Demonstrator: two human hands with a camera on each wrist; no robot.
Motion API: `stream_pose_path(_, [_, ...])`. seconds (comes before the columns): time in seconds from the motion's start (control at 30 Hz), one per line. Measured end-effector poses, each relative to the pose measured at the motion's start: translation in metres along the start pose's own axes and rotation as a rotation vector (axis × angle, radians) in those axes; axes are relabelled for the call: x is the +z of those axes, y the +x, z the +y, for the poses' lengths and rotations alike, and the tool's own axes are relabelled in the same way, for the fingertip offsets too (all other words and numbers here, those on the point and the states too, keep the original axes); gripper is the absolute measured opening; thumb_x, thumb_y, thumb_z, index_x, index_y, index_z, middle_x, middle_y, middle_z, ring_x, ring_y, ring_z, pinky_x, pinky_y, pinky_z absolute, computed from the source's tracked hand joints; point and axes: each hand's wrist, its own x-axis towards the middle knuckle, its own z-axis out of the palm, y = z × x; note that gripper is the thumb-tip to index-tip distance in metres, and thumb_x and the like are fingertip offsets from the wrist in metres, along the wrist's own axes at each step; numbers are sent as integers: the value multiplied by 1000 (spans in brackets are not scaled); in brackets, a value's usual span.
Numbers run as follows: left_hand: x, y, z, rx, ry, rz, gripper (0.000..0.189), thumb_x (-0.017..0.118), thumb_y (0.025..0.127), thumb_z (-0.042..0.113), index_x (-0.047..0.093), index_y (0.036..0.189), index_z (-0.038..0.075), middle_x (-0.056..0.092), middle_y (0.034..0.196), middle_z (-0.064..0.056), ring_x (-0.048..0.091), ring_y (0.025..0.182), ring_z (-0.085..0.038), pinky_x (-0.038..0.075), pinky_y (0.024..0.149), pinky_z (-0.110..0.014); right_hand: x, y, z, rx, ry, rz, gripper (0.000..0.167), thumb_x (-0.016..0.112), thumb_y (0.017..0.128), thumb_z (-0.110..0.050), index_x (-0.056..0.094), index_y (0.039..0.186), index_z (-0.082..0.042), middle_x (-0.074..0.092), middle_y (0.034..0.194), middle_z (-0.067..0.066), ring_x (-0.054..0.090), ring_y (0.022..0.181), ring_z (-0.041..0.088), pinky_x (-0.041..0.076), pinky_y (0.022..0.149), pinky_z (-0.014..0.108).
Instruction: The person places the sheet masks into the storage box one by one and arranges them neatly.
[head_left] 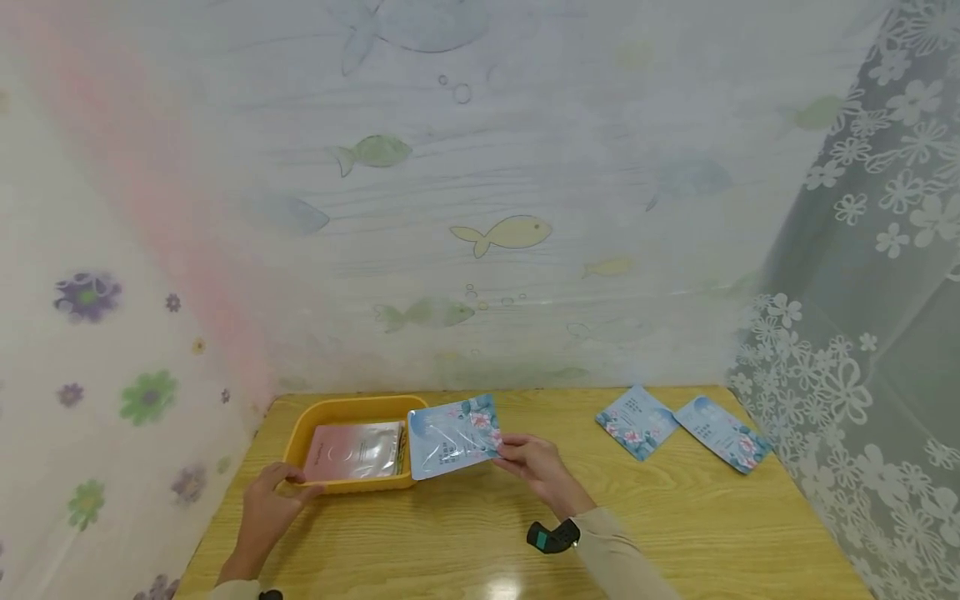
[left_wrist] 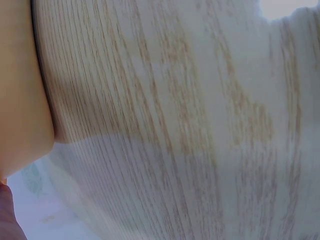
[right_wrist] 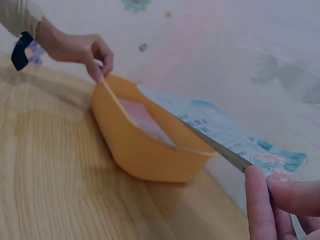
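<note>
A yellow plastic basket (head_left: 360, 486) stands at the table's left, and my left hand (head_left: 268, 510) pinches its near-left rim between thumb and fingers. Inside lie a pink-and-silver packet (head_left: 341, 452) and, partly hidden, other packets. My right hand (head_left: 542, 471) pinches a blue floral sachet packet (head_left: 453, 440) by its right edge. That packet is tilted, its left end at the basket's right rim. From the right wrist view, the same packet (right_wrist: 215, 125) extends from my right thumb and fingers (right_wrist: 260, 200) across the basket's far side. The left wrist view catches only basket wall (left_wrist: 22, 90) and a fingertip (left_wrist: 7, 215).
Two more blue floral packets lie at the table's right: one turned like a diamond (head_left: 637, 422), the other slanted beside it (head_left: 723, 433). Behind the wooden table (head_left: 420, 550) hangs a fish-patterned curtain (head_left: 525, 333), with flowered sheets at both sides.
</note>
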Motion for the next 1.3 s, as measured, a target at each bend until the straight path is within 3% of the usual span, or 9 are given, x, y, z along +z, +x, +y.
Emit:
stream_pose_path(0.27, [-3,3,4,-33,29,-41,32,91,60,19,61,71,14,55,75,3,53,72,-19,42,66,-18,20,11,7,5,49,14,36,54,87,15,47,123,20,58,106,21,64,86,22,51,84,36])
stream_pose_path(0.47, [-4,3,4,-20,7,-30,33,92,58,16,61,70,14,55,74,4,52,71,-18,42,67,-19,36,15,12,-2,61,16,34,55,87,16,50,120,20,59,103,19,64,86,22,50,86,39])
stream_pose_path(0.97, [-1,2,3,-42,20,-30,31,91,60,16,62,70,11,55,74,2,54,72,-21,43,67,-20,81,29,19,37,98,40,33,56,85,17,53,118,18,58,112,27,64,94,28,46,91,42])
stream_pose_path(1.3, [0,0,7,-17,4,7,34,93,55,12,61,67,11,56,71,0,53,68,-22,42,65,-21,110,36,31,74,112,61,30,58,84,17,57,114,16,60,107,24,65,91,28,52,80,38])
